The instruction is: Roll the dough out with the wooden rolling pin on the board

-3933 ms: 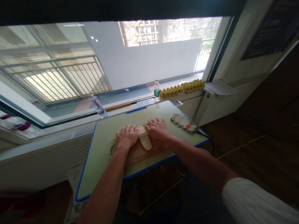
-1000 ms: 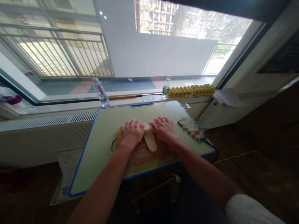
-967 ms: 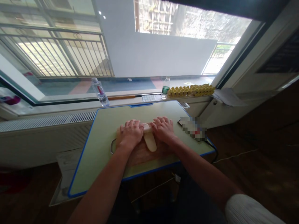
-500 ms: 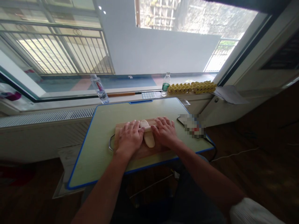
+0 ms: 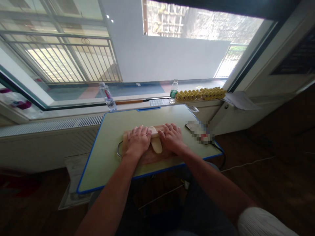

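Note:
A long oval of pale dough (image 5: pixel 157 146) lies on a wooden cutting board (image 5: pixel 150 159). Across its upper part runs a light rolling pin (image 5: pixel 155 134), its middle showing between my hands. My left hand (image 5: pixel 139 139) covers the pin's left end, fingers stretched forward and thumb against the pin. Over the right end rests my right hand (image 5: pixel 171 136), held the same way. Both palms hide most of the pin. A metal handle (image 5: pixel 119 149) sticks out from the board's left side.
The board is on a pale green folding table (image 5: pixel 103 164) with blue edging. A phone-like, blurred-out item (image 5: pixel 201 132) with a black cable lies at right. On the windowsill stand two plastic bottles (image 5: pixel 107 97) and yellow egg trays (image 5: pixel 200 94), with papers (image 5: pixel 241 100) beside them.
The camera view has shifted slightly. Both hands stay on the rolling pin, which lies at nearly the same place across the dough.

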{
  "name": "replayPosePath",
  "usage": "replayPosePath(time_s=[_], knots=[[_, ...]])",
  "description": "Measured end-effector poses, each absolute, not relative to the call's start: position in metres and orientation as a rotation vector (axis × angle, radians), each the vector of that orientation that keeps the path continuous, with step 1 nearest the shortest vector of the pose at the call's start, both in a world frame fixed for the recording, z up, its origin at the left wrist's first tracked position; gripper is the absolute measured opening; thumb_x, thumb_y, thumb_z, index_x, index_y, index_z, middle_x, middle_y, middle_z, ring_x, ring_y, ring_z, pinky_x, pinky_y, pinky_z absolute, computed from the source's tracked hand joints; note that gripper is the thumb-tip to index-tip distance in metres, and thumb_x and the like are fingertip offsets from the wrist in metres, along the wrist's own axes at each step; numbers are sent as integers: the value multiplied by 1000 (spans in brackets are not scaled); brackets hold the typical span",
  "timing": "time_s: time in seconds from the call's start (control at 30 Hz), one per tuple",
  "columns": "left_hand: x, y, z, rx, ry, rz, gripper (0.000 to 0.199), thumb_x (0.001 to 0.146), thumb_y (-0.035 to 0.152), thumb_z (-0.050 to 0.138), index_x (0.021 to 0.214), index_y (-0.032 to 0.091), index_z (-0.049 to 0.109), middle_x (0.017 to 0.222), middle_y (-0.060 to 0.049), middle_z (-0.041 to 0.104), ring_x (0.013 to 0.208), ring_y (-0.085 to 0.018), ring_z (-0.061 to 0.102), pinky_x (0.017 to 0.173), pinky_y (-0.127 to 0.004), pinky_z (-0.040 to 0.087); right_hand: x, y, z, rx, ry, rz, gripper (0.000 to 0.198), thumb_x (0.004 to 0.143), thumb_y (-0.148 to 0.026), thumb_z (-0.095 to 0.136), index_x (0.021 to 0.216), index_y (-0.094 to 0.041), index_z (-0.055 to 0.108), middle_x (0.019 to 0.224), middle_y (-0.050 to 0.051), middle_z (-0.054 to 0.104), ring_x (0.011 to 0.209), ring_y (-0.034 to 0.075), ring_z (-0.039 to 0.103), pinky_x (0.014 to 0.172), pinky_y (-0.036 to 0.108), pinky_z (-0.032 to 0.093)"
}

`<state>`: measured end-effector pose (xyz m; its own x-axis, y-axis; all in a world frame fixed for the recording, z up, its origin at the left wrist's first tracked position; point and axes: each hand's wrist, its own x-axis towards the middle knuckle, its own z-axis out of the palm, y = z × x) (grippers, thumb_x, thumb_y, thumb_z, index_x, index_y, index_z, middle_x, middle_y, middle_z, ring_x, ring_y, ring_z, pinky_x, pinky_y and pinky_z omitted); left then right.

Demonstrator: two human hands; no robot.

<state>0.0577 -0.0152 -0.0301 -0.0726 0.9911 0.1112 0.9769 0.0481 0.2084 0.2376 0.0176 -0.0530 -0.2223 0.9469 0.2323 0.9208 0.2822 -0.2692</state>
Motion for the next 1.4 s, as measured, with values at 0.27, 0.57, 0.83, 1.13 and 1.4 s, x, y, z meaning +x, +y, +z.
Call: replayPosePath(time_s=[0.27,0.57,0.83,1.13,1.4], knots=[[64,-51,-38,2074,2250,437,66,108,50,29,164,18,39,171,-10,41,158,-32,34,128,-59,28,248,-9,-53,-1664,-2224,119,63,110,-54,35,162,-20,42,171,9,40,158,31,28,127,57,24],[56,-44,-35,2055,2239,376,63,107,51,28,163,25,41,170,-8,42,158,-31,34,130,-60,23,248,-5,-54,-1652,-2261,103,59,110,-55,34,161,-25,45,172,9,38,160,30,25,128,63,20],[48,-5,-32,2093,2262,346,63,107,53,23,152,25,57,165,-10,51,151,-34,42,123,-62,31,232,41,-50,-1669,-2258,75,63,110,-64,28,149,-26,60,162,9,52,153,35,36,124,66,23],[41,36,-24,1955,2298,316,60,106,49,26,149,25,60,163,-11,52,149,-34,46,123,-62,33,217,79,-32,-1679,-2400,-5,47,110,-53,32,129,-36,71,143,9,67,134,34,51,111,64,37],[46,16,-26,2028,2298,334,59,107,50,25,144,25,64,164,-10,52,150,-34,44,123,-64,33,223,60,-36,-1670,-2334,-14,50,111,-51,29,121,-30,73,137,10,69,133,32,51,113,58,38]])
